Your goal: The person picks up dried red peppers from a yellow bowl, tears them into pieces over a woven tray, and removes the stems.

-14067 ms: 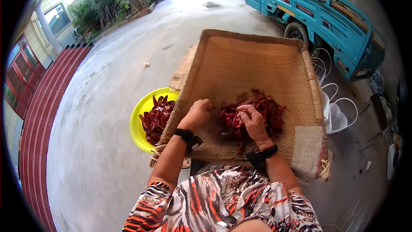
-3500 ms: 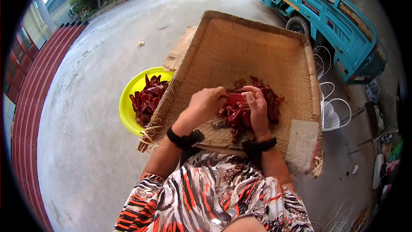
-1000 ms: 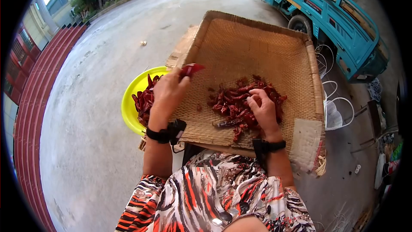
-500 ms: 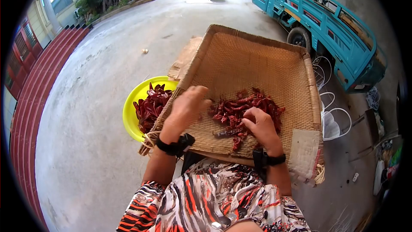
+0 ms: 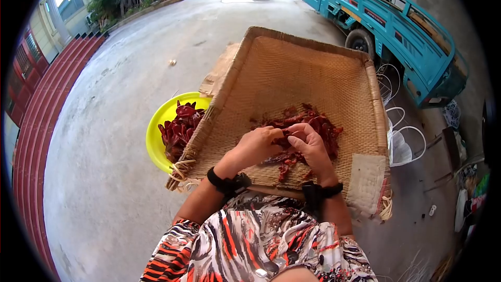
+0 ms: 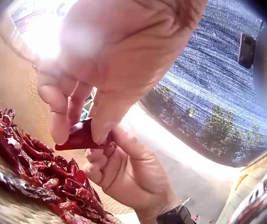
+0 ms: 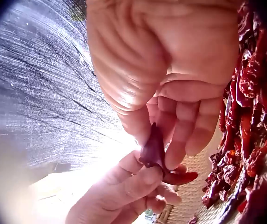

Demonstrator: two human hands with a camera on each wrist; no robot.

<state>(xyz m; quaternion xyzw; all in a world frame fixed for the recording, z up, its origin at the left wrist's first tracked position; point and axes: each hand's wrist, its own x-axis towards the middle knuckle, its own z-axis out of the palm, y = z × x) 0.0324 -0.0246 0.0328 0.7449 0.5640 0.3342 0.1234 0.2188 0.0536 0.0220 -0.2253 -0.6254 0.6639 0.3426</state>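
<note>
In the head view my left hand (image 5: 253,150) and right hand (image 5: 313,152) meet over a pile of dried red chilies (image 5: 327,131) in a shallow woven basket (image 5: 308,68). The left wrist view has one dark red chili (image 6: 81,136) pinched between the left hand's (image 6: 119,51) thumb and fingers. Below it, the right hand's (image 6: 140,175) fingertips touch its end. Seen from the right wrist, the right hand (image 7: 166,56) grips the same chili (image 7: 153,148) between thumb and fingers, against the left hand (image 7: 119,193).
A yellow basin (image 5: 155,143) holding glossy red chilies (image 5: 180,128) stands left of the basket. Cardboard (image 5: 220,71) lies beyond it. At the right are a white bag (image 5: 401,149) and a blue cargo vehicle (image 5: 402,42). Red steps (image 5: 49,109) run along the far left.
My left hand, which held a chili near the basin a second ago and was empty-looking over the basket's left side afterwards, has moved right to meet the right hand. Both now hold a chili.
</note>
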